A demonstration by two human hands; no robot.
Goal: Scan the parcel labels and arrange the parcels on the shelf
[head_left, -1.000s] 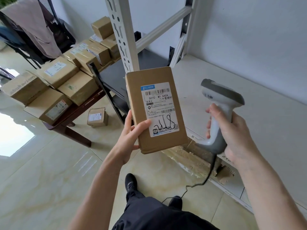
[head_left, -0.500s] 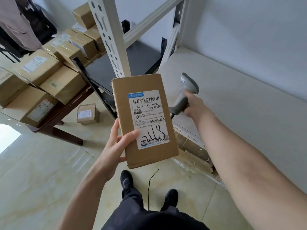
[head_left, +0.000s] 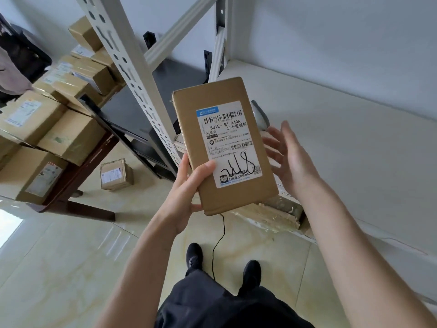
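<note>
My left hand (head_left: 186, 188) grips a flat brown parcel (head_left: 189, 129) by its lower left corner, thumb on the white shipping label (head_left: 229, 145) that faces me. My right hand (head_left: 290, 157) hovers just right of the parcel with fingers spread and holds nothing. The grey scanner (head_left: 260, 116) lies on the white shelf board (head_left: 354, 150) behind the parcel, mostly hidden by it. Its black cable (head_left: 218, 242) hangs down to the floor.
The perforated white shelf upright (head_left: 132, 65) rises left of the parcel. A wooden table (head_left: 82, 171) at left carries several stacked cardboard parcels (head_left: 71, 138). One small parcel (head_left: 115, 174) sits on the tiled floor. My feet (head_left: 222, 261) stand below.
My right hand has set the scanner down on the shelf board, let go of it and drawn back beside the parcel. The left hand has kept its hold on the parcel.
</note>
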